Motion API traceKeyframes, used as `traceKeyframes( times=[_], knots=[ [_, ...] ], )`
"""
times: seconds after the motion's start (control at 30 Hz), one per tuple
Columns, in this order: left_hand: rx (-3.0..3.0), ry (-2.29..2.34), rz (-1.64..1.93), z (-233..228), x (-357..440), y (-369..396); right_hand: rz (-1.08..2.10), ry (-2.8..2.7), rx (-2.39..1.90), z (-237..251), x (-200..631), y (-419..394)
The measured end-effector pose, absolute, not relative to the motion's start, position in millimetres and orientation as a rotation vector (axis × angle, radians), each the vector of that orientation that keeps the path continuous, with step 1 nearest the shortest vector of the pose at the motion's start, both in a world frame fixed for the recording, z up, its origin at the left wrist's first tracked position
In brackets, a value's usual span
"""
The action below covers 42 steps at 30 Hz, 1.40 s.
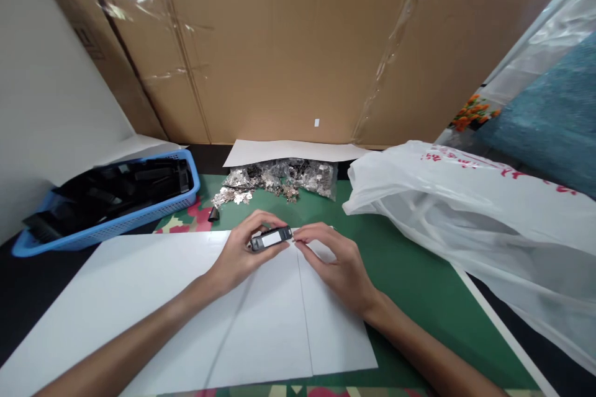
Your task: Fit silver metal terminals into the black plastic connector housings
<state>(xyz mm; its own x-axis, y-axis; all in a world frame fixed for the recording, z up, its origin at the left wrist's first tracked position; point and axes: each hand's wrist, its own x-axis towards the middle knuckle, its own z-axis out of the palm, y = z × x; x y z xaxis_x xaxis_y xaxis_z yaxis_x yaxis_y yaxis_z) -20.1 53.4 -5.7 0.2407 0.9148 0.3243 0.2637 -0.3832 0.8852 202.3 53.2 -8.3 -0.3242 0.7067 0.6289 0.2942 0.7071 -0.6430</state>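
Observation:
My left hand [242,254] grips a small black part with a silver-white face [271,239], held just above the white paper sheets [186,310]. My right hand [333,260] meets the part's right end with its fingertips pinched there; whether it holds a small piece is too small to tell. Behind the hands lies a clear bag of small silver metal pieces [279,178]. A single small black piece [213,214] lies on the green mat near that bag.
A blue basket [107,229] full of black parts stands at the left. A large white plastic bag [465,211] spreads over the right side. Cardboard sheets [302,49] wall off the back. The green mat [410,285] shows between paper and bag.

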Motion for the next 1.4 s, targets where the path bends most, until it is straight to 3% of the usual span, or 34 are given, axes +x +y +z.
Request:
traceKeyframes(
  times=[0.43,0.77,1.4],
  knots=[
    [1.913,1.020,1.152,-5,-19,52,0.586,-1.897,-0.833,-3,205,52],
    [1.583,1.057,0.954,3,-13,46,0.468,-1.828,-0.881,-1,201,52],
    [1.620,1.016,0.748,-2,-15,45,0.354,-1.888,-0.934,-7,194,44]
  ],
)
